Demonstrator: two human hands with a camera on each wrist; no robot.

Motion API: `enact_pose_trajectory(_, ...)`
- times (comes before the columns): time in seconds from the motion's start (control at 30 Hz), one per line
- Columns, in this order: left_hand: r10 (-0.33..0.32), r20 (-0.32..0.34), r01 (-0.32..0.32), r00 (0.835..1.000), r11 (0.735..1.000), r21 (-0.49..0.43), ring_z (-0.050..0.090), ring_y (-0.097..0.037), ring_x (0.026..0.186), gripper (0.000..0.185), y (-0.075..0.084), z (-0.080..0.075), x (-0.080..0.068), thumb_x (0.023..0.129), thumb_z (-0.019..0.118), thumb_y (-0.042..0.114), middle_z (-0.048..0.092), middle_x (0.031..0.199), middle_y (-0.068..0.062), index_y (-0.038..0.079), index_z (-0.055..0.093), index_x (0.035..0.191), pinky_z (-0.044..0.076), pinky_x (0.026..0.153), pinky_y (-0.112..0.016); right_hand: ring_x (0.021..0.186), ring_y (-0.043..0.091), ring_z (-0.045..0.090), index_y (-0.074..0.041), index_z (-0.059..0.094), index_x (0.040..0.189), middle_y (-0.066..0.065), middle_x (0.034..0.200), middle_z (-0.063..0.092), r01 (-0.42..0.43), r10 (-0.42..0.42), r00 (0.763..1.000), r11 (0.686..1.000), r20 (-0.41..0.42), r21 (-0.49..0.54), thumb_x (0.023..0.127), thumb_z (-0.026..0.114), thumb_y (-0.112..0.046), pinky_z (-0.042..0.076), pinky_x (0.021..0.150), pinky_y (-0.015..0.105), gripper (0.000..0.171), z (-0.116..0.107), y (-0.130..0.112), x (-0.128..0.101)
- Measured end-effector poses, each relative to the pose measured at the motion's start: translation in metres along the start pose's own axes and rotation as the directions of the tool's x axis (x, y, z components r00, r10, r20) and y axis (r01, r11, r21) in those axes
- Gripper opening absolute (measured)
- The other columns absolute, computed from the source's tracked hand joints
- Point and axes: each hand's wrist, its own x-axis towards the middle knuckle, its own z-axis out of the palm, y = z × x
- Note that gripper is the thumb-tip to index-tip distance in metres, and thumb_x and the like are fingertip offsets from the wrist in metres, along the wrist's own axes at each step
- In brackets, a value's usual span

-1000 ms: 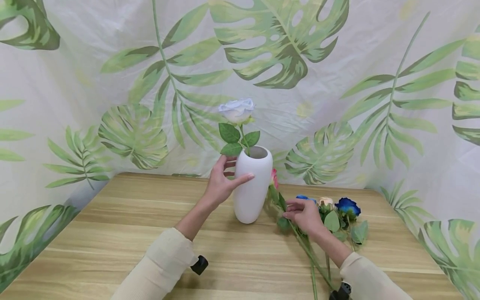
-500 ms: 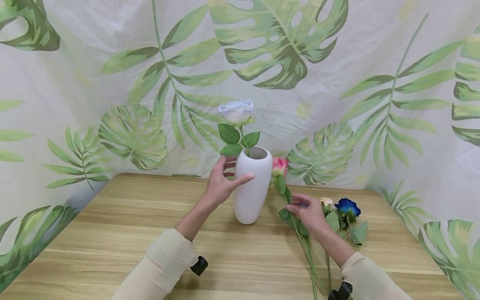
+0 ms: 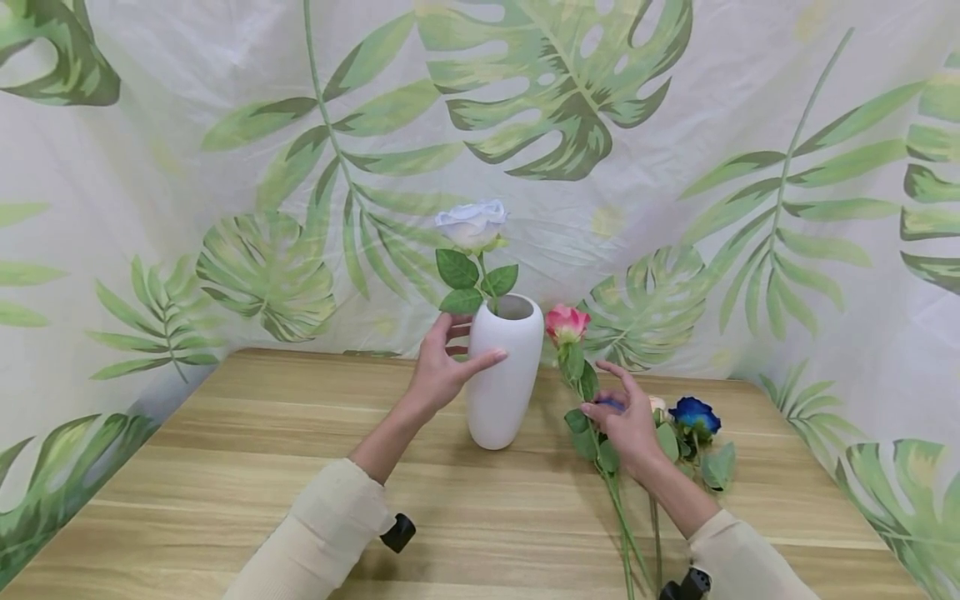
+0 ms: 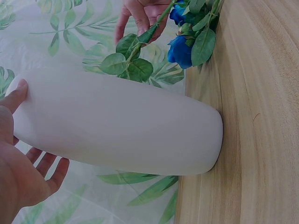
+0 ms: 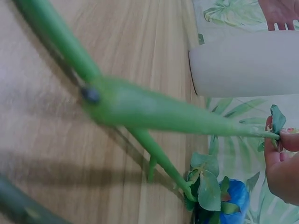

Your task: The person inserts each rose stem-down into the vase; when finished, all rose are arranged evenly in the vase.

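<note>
While the left hand [image 3: 442,358] braces the vase [image 3: 501,392], thumb across the near face and fingers round the left side just below the rim, the right hand [image 3: 632,423] has a thumb-and-finger pinch on the stem [image 5: 177,111] of the pink rose [image 3: 567,323]. Right hand's other fingers: spread, clear of the stem.

Pink rose: bloom up, stem slanting down toward the near side, head just right of the vase and apart from it in the head view. Leaves hang around the pinch point. Right wrist view shows the stem's lower end close to the lens, blurred.

Vase: white, upright on the tabletop [image 3: 225,475]. White rose [image 3: 472,223] in it, stem through the mouth, leaning left; leaves beside the rim, above the left hand's fingers.

Right of the right hand: dark blue rose [image 3: 695,417] and peach rose [image 3: 657,405], side by side, peach one partly covered by the hand. Another bit of blue bloom shows behind the fingers; left wrist view gives two blue heads there.

Further out: cream sleeves [image 3: 318,525] on both arms, black device [image 3: 398,532] at the left wrist, leaf-print sheet [image 3: 390,50] behind the tabletop.
</note>
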Motion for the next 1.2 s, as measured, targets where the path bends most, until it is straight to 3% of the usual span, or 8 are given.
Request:
enact_pose_trajectory(0.37,-0.009,0.002,0.009,1.000,1.000,-0.006,0.056,-0.034,0.128,0.063,0.000,-0.001,0.000,0.084,0.084,0.014,0.058,0.138,-0.017,0.000,0.051,0.135,0.050,0.102,-0.048,0.090,0.009,0.069,-0.009,0.052,0.148,0.014,0.107,0.055,0.066,-0.065,0.998,0.996,0.011,-0.055,0.098,0.064,0.008,0.056,0.074,0.022,0.054,0.001,-0.003,-0.004)
enact_pose_trajectory(0.73,0.001,0.003,-0.001,1.000,1.000,-0.005,0.056,-0.035,0.129,0.063,0.002,0.000,0.000,0.084,0.085,0.014,0.057,0.139,-0.019,-0.001,0.051,0.135,0.050,0.102,-0.049,0.093,0.010,0.066,0.004,0.060,0.140,0.020,0.115,0.052,0.147,-0.147,0.989,0.989,-0.007,0.009,0.097,0.060,0.014,0.056,0.081,0.019,0.043,0.004,-0.002,-0.004)
enact_pose_trajectory(1.2,0.015,0.011,-0.015,1.000,1.000,-0.010,0.056,-0.037,0.129,0.063,0.000,0.000,0.000,0.084,0.084,0.013,0.056,0.140,-0.022,-0.002,0.051,0.135,0.049,0.102,-0.053,0.091,0.004,0.069,0.010,0.064,0.132,0.015,0.110,0.054,0.211,-0.195,0.966,0.974,-0.172,0.082,0.096,0.055,0.020,0.058,0.088,0.023,0.038,0.008,-0.011,-0.006)
